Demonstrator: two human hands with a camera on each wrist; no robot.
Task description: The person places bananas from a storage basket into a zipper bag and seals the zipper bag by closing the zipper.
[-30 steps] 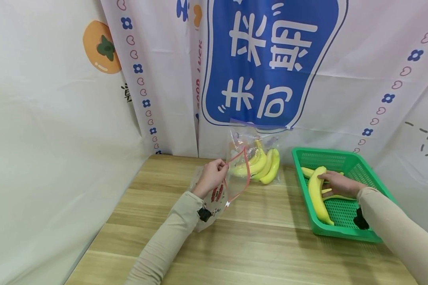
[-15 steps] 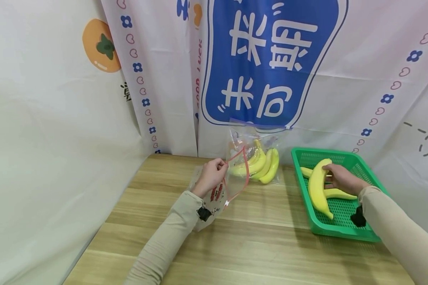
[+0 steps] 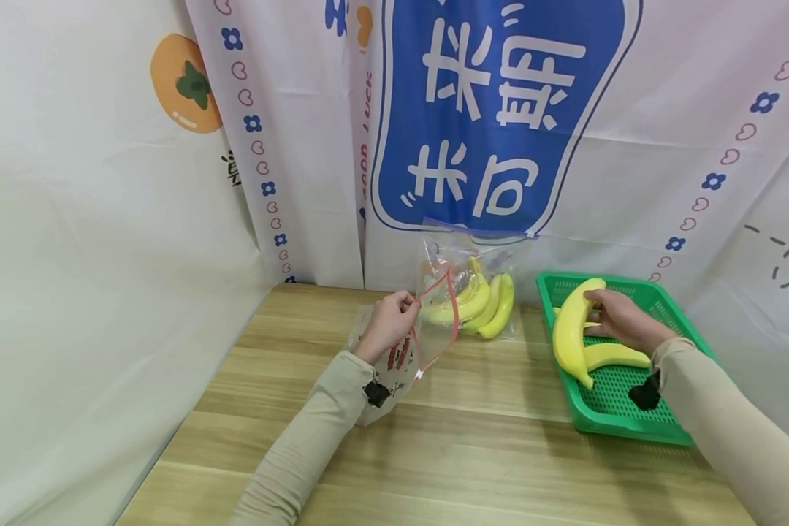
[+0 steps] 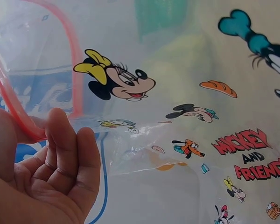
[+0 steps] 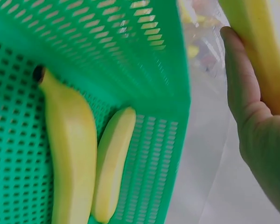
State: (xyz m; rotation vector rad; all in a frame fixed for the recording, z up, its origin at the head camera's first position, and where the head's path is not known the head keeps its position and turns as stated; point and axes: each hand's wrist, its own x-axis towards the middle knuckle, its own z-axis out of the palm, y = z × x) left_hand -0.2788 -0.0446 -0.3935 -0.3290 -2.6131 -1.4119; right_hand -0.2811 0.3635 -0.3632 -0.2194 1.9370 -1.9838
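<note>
My left hand (image 3: 389,325) pinches the red-edged mouth of a clear zip bag (image 3: 397,359) near the middle of the table. In the left wrist view its cartoon print, a Mickey and Friends label (image 4: 247,158), shows, and the red mouth gapes. My right hand (image 3: 624,319) grips a yellow banana (image 3: 570,332) over the left side of a green basket (image 3: 638,431). Below it, a large banana (image 5: 72,140) and a smaller one (image 5: 114,163) lie in the basket, partly covered by the hand and held banana in the head view.
Behind the held bag, another clear zip bag (image 3: 450,237) with a purple top edge stands against the curtain (image 3: 315,146), with several bananas (image 3: 497,310) inside. The wooden table (image 3: 473,453) runs in front of the basket. A white sheet (image 3: 105,256) borders the left side.
My right hand has raised the banana from inside the basket and carried it slightly left, to the basket's left rim. My left hand and the bag have stayed nearly still.
</note>
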